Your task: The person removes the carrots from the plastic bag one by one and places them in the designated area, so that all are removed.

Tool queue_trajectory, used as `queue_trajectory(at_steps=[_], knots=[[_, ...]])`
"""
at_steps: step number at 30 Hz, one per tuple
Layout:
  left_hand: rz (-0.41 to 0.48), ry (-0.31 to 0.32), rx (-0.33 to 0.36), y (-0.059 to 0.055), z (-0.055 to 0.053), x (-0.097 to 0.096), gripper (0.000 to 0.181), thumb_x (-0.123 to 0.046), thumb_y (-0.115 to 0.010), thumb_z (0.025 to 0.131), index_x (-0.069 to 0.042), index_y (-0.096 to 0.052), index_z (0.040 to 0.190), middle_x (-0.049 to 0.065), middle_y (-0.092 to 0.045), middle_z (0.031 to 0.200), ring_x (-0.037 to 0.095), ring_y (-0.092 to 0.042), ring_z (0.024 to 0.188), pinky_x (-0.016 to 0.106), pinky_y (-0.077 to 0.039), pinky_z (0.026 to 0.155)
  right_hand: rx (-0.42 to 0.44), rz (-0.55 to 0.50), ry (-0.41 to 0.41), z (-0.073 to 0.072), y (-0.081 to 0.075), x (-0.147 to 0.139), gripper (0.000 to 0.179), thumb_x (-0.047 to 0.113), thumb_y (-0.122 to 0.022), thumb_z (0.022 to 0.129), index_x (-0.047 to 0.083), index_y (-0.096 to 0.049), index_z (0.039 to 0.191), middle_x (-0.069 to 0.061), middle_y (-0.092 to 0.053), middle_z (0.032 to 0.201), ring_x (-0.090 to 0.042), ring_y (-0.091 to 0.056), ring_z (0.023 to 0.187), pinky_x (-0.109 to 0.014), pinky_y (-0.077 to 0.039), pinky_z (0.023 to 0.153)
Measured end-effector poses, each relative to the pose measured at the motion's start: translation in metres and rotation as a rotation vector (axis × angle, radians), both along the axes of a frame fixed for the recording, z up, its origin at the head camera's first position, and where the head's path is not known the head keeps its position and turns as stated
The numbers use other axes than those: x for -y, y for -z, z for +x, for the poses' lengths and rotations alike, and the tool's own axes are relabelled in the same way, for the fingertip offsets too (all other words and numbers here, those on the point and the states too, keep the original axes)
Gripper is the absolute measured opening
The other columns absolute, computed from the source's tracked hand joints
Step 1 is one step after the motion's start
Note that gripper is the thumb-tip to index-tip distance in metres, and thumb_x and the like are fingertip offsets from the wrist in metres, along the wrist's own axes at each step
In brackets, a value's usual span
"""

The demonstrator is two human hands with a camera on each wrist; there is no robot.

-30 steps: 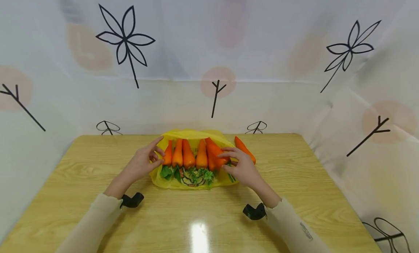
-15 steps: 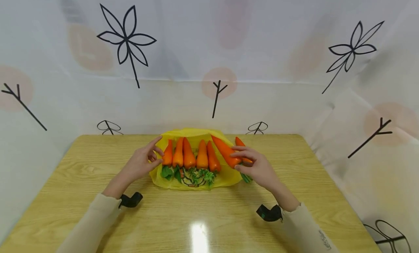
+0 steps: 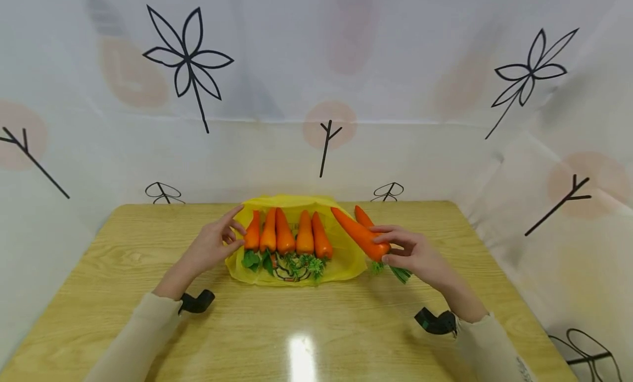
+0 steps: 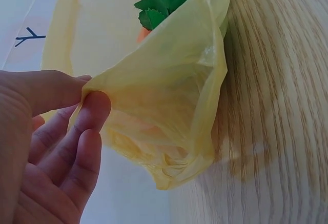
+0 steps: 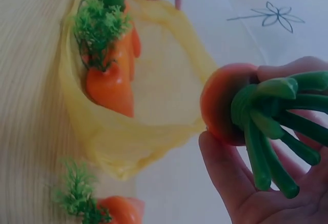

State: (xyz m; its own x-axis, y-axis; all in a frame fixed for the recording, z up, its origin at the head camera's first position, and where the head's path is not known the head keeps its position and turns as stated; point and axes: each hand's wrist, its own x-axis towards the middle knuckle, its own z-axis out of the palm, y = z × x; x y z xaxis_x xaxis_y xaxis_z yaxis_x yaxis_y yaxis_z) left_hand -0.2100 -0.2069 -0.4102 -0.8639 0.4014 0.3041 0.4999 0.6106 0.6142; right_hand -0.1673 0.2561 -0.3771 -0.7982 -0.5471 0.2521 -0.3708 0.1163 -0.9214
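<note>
My left hand (image 3: 211, 243) pinches the left edge of a yellow plastic bag (image 3: 348, 264) between thumb and forefinger, which the left wrist view shows up close. Several orange carrots (image 3: 285, 233) lie side by side in the bag, green tops toward me. At the bag's right end, my right hand (image 3: 414, 255) grips another carrot (image 3: 358, 234) by its thick end, tip pointing to the far left. Its stubby green stems (image 5: 269, 126) face the right wrist camera. Behind the held carrot, one more carrot (image 3: 363, 216) lies on the table outside the bag, partly covered.
A wooden table (image 3: 222, 338) carries everything, with a glare spot near its front. White cloth (image 3: 277, 96) with printed flowers and twigs hangs behind and at the sides. A black strap mount sits on each wrist.
My right hand has moved right, drawing a carrot away from the row in the bag to the bag's right side. My left hand has stayed at the left edge.
</note>
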Motion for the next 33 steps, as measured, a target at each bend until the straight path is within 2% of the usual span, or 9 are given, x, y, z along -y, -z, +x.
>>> queue_trajectory(at_steps=[4,10,15,19,21,26,29,31,33], knots=[[0.011,0.002,-0.004,0.001,0.0,0.001,0.079,0.002,-0.074,0.087,-0.002,-0.032,0.154,0.007,-0.067,0.102,0.01,-0.06,0.074,0.03,-0.053,0.069,0.025,-0.014,-0.045,0.001,-0.005,-0.012,0.033,-0.011,-0.061,0.093,-0.008,-0.062,0.125,-0.01,-0.049,0.145,-0.017,-0.057,0.123,-0.031,-0.055,0.086],[0.009,-0.003,0.031,0.002,0.002,0.003,0.08,0.001,-0.074,0.088,-0.003,-0.031,0.155,0.008,-0.067,0.102,0.01,-0.06,0.075,0.029,-0.054,0.07,0.061,-0.005,-0.086,0.006,-0.014,-0.024,0.031,-0.011,-0.06,0.093,-0.006,-0.063,0.123,-0.007,-0.048,0.146,-0.02,-0.057,0.124,-0.033,-0.055,0.086],[0.008,0.004,0.03,0.003,0.0,0.002,0.08,0.001,-0.074,0.088,-0.002,-0.031,0.155,0.005,-0.066,0.102,0.011,-0.061,0.076,0.031,-0.054,0.071,0.026,-0.06,-0.077,0.007,-0.018,-0.032,0.033,-0.016,-0.057,0.092,-0.008,-0.061,0.124,-0.009,-0.047,0.147,-0.022,-0.057,0.124,-0.033,-0.055,0.086],[0.002,0.016,0.027,0.004,-0.002,0.001,0.08,0.002,-0.073,0.088,-0.002,-0.03,0.155,0.006,-0.067,0.102,0.01,-0.061,0.076,0.031,-0.054,0.07,-0.03,-0.087,-0.025,0.004,-0.018,-0.039,0.033,-0.019,-0.055,0.092,-0.012,-0.06,0.123,-0.012,-0.047,0.146,-0.021,-0.058,0.122,-0.031,-0.054,0.088],[0.001,0.018,0.016,0.004,-0.003,0.0,0.08,0.003,-0.074,0.087,-0.001,-0.03,0.155,0.007,-0.067,0.102,0.01,-0.061,0.075,0.031,-0.054,0.07,-0.035,-0.068,0.028,0.001,-0.016,-0.041,0.031,-0.017,-0.056,0.093,-0.012,-0.06,0.123,-0.01,-0.049,0.145,-0.018,-0.058,0.121,-0.029,-0.053,0.09],[0.01,0.024,-0.006,0.003,-0.004,0.0,0.08,0.002,-0.074,0.087,-0.002,-0.031,0.155,0.006,-0.067,0.101,0.01,-0.061,0.075,0.031,-0.055,0.071,0.003,0.034,0.189,-0.008,-0.004,-0.046,0.03,-0.005,-0.062,0.096,-0.009,-0.061,0.125,-0.004,-0.049,0.146,-0.007,-0.056,0.121,-0.026,-0.053,0.088],[0.021,0.03,0.009,0.004,-0.004,0.0,0.08,0.002,-0.074,0.088,-0.003,-0.031,0.155,0.004,-0.066,0.101,0.009,-0.061,0.075,0.03,-0.055,0.071,0.034,0.077,0.247,-0.015,0.006,-0.049,0.032,0.002,-0.065,0.096,-0.008,-0.061,0.126,-0.009,-0.047,0.147,-0.003,-0.055,0.12,-0.025,-0.054,0.086],[0.026,0.031,0.016,0.004,-0.003,0.001,0.08,0.001,-0.074,0.088,-0.003,-0.031,0.155,0.003,-0.066,0.101,0.009,-0.061,0.075,0.029,-0.055,0.071,0.049,0.098,0.275,-0.02,0.013,-0.051,0.033,0.005,-0.066,0.096,-0.008,-0.062,0.126,-0.014,-0.045,0.147,-0.003,-0.053,0.121,-0.025,-0.054,0.086],[0.027,0.031,0.014,0.004,-0.002,0.001,0.08,0.001,-0.074,0.088,-0.003,-0.031,0.155,0.002,-0.066,0.101,0.009,-0.061,0.075,0.03,-0.055,0.071,0.062,0.118,0.303,-0.024,0.02,-0.052,0.034,0.008,-0.068,0.096,-0.007,-0.062,0.126,-0.018,-0.044,0.148,-0.009,-0.052,0.125,-0.024,-0.053,0.087]])
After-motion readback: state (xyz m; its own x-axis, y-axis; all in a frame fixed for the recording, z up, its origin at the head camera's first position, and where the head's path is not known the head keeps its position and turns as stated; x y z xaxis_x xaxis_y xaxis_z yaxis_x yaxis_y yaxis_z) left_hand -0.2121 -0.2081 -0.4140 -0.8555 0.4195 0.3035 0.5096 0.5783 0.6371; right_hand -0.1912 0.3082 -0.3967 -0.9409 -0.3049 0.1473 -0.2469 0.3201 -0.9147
